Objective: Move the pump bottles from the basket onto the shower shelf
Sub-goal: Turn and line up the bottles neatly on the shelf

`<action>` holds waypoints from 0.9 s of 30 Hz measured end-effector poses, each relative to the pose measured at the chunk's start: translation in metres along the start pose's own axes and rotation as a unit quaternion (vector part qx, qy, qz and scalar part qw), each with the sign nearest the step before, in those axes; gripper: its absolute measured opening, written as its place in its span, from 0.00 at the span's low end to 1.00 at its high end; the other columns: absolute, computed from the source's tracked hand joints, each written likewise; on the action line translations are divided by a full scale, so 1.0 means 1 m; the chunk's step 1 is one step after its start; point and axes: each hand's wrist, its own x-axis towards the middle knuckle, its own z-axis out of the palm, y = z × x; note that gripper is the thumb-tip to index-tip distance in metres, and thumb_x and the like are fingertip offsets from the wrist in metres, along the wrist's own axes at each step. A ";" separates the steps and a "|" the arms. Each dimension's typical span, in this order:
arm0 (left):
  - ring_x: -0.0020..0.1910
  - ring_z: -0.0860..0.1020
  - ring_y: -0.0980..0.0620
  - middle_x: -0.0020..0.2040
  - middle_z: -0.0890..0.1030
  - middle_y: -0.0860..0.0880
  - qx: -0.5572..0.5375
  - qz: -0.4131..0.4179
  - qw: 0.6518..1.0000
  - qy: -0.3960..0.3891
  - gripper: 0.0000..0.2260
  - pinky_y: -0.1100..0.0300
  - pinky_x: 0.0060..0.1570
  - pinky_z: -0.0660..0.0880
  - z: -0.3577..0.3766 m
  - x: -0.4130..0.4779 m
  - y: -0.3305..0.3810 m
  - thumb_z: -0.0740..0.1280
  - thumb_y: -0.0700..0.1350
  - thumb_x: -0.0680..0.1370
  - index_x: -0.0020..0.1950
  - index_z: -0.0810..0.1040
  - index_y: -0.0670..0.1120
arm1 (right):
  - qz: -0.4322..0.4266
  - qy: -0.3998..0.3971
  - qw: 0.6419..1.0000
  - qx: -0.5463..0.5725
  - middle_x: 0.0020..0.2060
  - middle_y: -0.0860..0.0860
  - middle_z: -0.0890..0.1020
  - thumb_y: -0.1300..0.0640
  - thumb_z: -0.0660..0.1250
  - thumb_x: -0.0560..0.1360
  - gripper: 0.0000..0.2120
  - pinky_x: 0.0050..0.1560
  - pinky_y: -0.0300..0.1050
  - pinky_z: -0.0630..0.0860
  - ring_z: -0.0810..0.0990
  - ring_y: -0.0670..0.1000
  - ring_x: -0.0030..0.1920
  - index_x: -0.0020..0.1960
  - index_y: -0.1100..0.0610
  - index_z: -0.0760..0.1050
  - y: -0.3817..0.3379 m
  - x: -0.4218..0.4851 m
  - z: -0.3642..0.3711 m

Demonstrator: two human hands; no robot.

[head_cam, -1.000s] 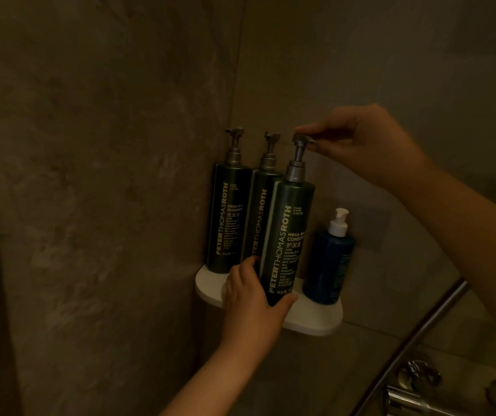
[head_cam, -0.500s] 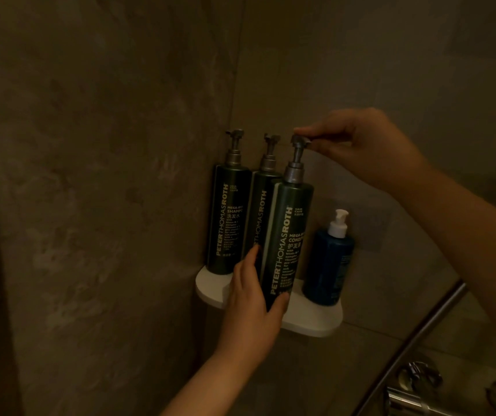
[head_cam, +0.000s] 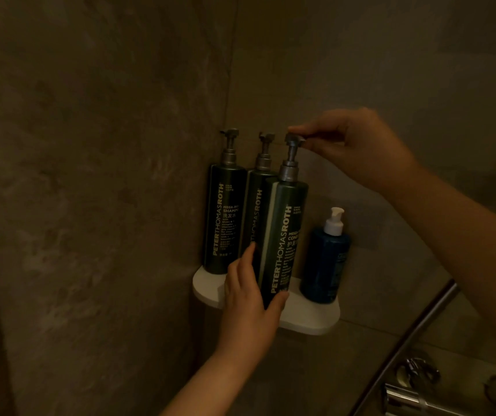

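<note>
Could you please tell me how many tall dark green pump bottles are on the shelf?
3: one at the left, one in the corner, one in front, held by both hands.

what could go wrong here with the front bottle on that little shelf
1. The front dark green bottle stands near the white shelf's front edge; it could tip off once the left hand lets go.
2. The right hand pinches its pump head; pressing might dispense product.
3. Nudging it could knock the blue bottle alongside.
</note>
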 end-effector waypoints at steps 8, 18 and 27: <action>0.69 0.57 0.60 0.70 0.55 0.60 -0.007 -0.001 1.000 -0.012 0.40 0.59 0.67 0.56 -0.001 0.000 -0.002 0.71 0.48 0.72 0.71 0.45 0.65 | -0.004 0.012 1.000 0.025 0.48 0.44 0.81 0.61 0.68 0.74 0.14 0.54 0.31 0.74 0.79 0.38 0.50 0.58 0.50 0.76 0.002 -0.001 0.001; 0.68 0.56 0.61 0.70 0.56 0.58 0.021 0.002 1.000 0.009 0.40 0.61 0.66 0.54 0.003 -0.001 -0.001 0.70 0.49 0.73 0.69 0.42 0.66 | 0.004 0.020 1.000 -0.009 0.50 0.46 0.81 0.61 0.67 0.75 0.13 0.56 0.39 0.75 0.80 0.45 0.51 0.59 0.53 0.78 0.001 -0.002 0.004; 0.67 0.56 0.62 0.69 0.56 0.59 0.019 0.014 1.000 0.008 0.41 0.61 0.66 0.55 0.002 -0.001 -0.001 0.70 0.49 0.73 0.66 0.41 0.70 | 0.011 0.025 1.000 0.002 0.50 0.46 0.81 0.62 0.66 0.75 0.13 0.56 0.34 0.74 0.80 0.44 0.51 0.59 0.53 0.78 0.001 -0.003 0.006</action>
